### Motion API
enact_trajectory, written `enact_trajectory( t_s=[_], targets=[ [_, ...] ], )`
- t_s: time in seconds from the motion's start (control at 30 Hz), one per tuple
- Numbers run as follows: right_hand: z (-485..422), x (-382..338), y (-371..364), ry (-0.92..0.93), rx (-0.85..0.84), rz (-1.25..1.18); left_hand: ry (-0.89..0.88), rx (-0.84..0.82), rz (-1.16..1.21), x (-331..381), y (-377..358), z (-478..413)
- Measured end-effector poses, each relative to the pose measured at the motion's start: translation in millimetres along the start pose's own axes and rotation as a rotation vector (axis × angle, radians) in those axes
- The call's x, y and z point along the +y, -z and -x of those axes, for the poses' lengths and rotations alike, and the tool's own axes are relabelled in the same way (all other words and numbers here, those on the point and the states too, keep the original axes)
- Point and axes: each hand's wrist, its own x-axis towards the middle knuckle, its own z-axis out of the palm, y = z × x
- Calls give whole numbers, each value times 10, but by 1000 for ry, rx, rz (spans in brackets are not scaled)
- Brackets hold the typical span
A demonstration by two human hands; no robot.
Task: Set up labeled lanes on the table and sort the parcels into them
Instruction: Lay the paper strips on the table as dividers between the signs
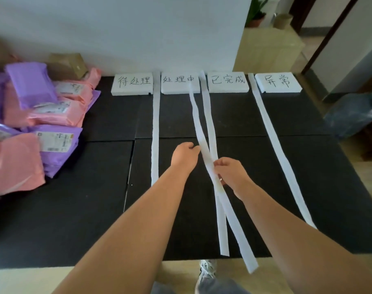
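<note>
Black matting covers the worktop [96, 209], laid in square tiles with the seams showing. Far edge: four white foam blocks in a row, hand-lettered: first label [132, 82], second label [179, 82], third label [228, 81], fourth label [278, 82]. Left side: a heap of parcels [42, 115], pink and purple mailers overlapping, some with printed stickers facing up. A cardboard box [68, 64] sits behind them against the white wall. Off the worktop to the right: a pale cabinet [267, 49] carrying a potted plant [255, 13] and a cardboard roll [283, 20], and a blurred bluish container [354, 115] lower down. One shoe [206, 270] shows below the near edge. Three white strips lie flat as dividers, long axes running far to near. The left strip [155, 134] lies between the first and second labels and the middle strip [208, 115] between the second and third. The right strip [276, 145] lies between the third and fourth, slanting toward the near right corner. A loose strip [237, 230] runs the same general way but askew: far end on the second label, crossing the middle strip by the hands, near end overhanging the worktop's near edge. Right hand [229, 172] pinches the loose strip at the crossing. Left hand [185, 154] sits just left of it, farther up, fingers curled with tips at the strip's edge; cannot tell whether it grips or only touches. The parcels lie well apart from all the strips.
</note>
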Motion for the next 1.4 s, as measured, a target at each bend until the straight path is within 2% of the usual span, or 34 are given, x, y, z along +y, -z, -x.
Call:
enact_trajectory(
  t_s=[0.13,0.27,0.67,1.03,1.2,1.4],
  targets=[
    [249,-203,-367,28,-137,72,107,26,253,-202,418,-21],
    [560,-366,-817,30,-198,1,122,83,396,-426,984,-18],
    [1137,-1045,-2191,15,-194,-83,-113,100,332,-837,2670,-115],
    [958,-1318,-2591,39,-253,-149,-86,187,291,-1009,2892,-505],
    [701,-1367,-2692,-4,-266,-174,41,158,236,-1151,2854,-766],
    [393,-1445,-2866,-196,-221,-201,149,69,122,-1581,2757,-736]
  ],
)
